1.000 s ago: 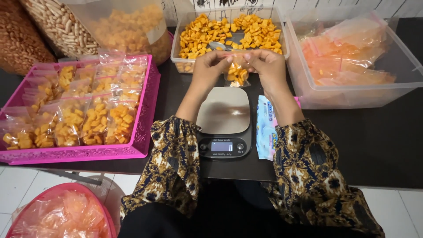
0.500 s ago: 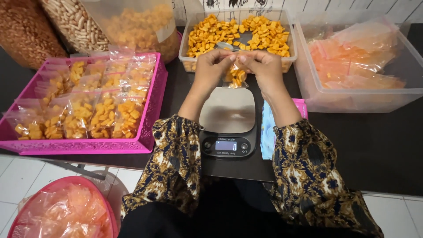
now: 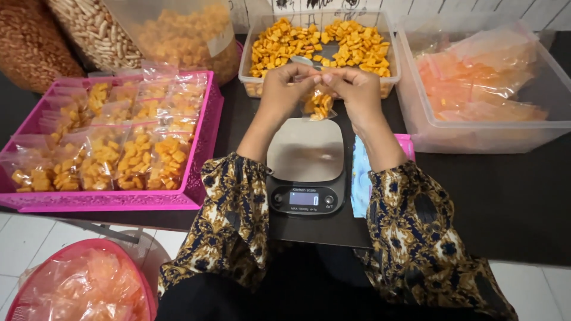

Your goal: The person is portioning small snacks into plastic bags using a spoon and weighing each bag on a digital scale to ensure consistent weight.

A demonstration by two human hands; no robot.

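Note:
My left hand (image 3: 284, 89) and my right hand (image 3: 355, 90) pinch the top edge of a small clear bag of orange snack pieces (image 3: 317, 104). The bag hangs between them, just above the far edge of a digital kitchen scale (image 3: 304, 161) with a bare steel platform. Right behind the hands stands a clear tub of loose orange snack pieces (image 3: 285, 44) with a scoop half buried in it.
A pink tray (image 3: 202, 148) at left holds several filled snack bags. A clear bin of empty plastic bags (image 3: 482, 77) stands at right. Large sacks of snacks (image 3: 178, 35) sit at the back left. A pink basket of plastic (image 3: 77, 285) is on the floor.
Both hands stay pinched on the bag's top above the scale. The view has shifted slightly; the bag hangs in much the same place.

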